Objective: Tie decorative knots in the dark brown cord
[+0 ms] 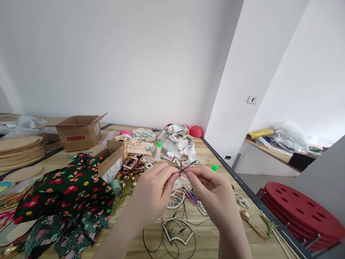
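Both hands are raised over the middle of the table, fingertips close together. My left hand [155, 190] pinches a thin dark cord [188, 166] between thumb and forefinger. On the other side of the cord, my right hand [211, 192] has its thumb and forefinger pressed near it; the exact grip is too small to make out. Below the hands lies a white-edged frame piece [178, 239] with loops of dark cord around and across it. A round ornament [175, 199] and purple scissors [191, 196] rest just beyond, partly behind the hands.
Dark patterned fabric [67, 194] covers the left front, beside an open small carton [111, 162]. A larger cardboard box [79, 133] stands behind. Glue bottles [158, 151], cloth [179, 142] and small craft parts fill the back. Red stools [302, 212] are stacked right of the table edge.
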The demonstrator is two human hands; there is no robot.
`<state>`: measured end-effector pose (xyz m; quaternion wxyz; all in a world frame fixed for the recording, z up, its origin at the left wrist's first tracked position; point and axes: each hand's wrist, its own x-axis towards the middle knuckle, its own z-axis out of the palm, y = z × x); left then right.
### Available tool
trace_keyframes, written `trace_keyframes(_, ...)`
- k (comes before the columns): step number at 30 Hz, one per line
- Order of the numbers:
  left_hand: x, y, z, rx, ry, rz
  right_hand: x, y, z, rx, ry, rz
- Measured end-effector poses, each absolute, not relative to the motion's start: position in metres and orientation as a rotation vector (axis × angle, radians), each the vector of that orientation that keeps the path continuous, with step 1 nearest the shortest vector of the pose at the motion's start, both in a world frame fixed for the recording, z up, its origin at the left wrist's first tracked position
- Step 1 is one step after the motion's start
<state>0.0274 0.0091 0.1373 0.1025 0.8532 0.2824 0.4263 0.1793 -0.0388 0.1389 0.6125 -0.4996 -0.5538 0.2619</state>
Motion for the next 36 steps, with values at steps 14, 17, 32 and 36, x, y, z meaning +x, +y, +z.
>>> trace_keyframes(14, 0.029, 0.009, 0.136, 2.564, 0.824, 1.255, 0.172, -0.032, 0.142, -1.115, -1.143, 0.838)
trace_keyframes(17, 0.030, 0.009, 0.136, 2.553, 0.827, 1.253, 0.172, -0.031, 0.142, -1.093, -1.145, 0.849)
trace_keyframes(32, 0.030, 0.009, 0.137, 2.409, 0.735, 1.176, 0.176, -0.028, 0.139, -0.643, -1.098, 1.267)
trace_keyframes(36, 0.030, 0.011, 0.137, 2.396, 0.733, 1.162, 0.177, -0.027, 0.141, -0.624, -1.101, 1.307)
